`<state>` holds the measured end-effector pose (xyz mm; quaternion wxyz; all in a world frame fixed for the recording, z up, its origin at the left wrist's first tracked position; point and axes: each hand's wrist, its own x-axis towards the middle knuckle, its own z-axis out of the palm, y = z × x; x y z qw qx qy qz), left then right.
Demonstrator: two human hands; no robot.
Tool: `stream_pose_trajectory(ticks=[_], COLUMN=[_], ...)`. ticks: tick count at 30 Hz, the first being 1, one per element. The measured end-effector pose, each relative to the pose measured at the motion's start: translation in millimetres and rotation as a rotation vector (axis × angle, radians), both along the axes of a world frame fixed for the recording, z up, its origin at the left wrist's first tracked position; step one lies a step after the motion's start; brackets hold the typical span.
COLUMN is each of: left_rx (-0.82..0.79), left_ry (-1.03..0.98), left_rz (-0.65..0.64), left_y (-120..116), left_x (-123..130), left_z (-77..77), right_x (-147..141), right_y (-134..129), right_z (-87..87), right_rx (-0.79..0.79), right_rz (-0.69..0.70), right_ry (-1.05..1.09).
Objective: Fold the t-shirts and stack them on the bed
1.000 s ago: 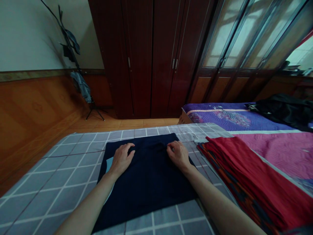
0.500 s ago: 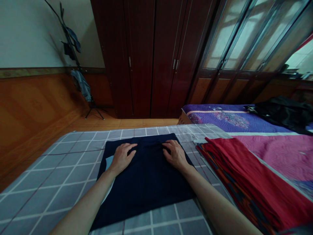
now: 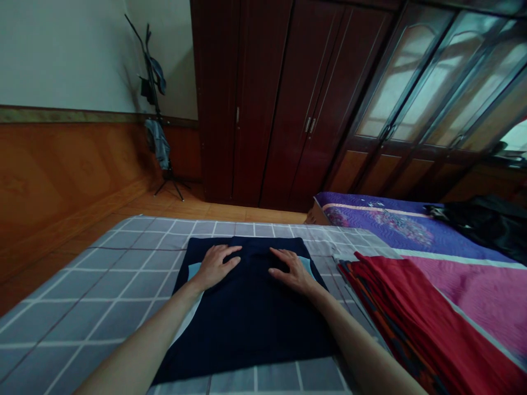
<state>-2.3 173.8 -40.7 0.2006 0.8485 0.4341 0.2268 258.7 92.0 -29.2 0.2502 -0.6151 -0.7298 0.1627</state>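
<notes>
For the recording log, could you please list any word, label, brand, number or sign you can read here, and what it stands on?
There is no readable text in this view.
Navy cloth under the left hand and right hand: plain, no label showing.
Red fabric: patterned edge only, no lettering.
Purple quilt: floral motif, no words.
Wardrobe: bare doors and handles.

Two bare forearms, no sleeves in sight. Left hand (image 3: 214, 267) and right hand (image 3: 293, 270) both plain: no rings, no watch, no gloves. Short nails, far as visible.
</notes>
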Motion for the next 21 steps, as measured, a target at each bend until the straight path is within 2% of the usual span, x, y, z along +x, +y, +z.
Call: stream_pose_trajectory(ticks=[5,10,14,18,21], left_rx=[0.016,0.061,0.163,0.239,0.268], left_ry=[0.019,-0.006,-0.005,0.099,0.178], left_rz=[-0.008,0.03,0.055,0.013,0.049], left_y=[-3,-4,-3,-4,-9], left_x=[1,2,2,2,2], left_z=[2.2,1.1,-5.1,-12.8,-11.2], right_x=[5,2,-1,-6,-14], right_y=[17,22,20,18,15], right_z=[8.7,-3.0,-11.2,-10.6,-8.6], right_rx=[-0.092,-0.036,0.01,0.06,0.033], right_rz=[0.015,-0.004,-0.003,-0.026,-0.047], right_ry=[0.103,0.104,0.083,-0.061,-0.25])
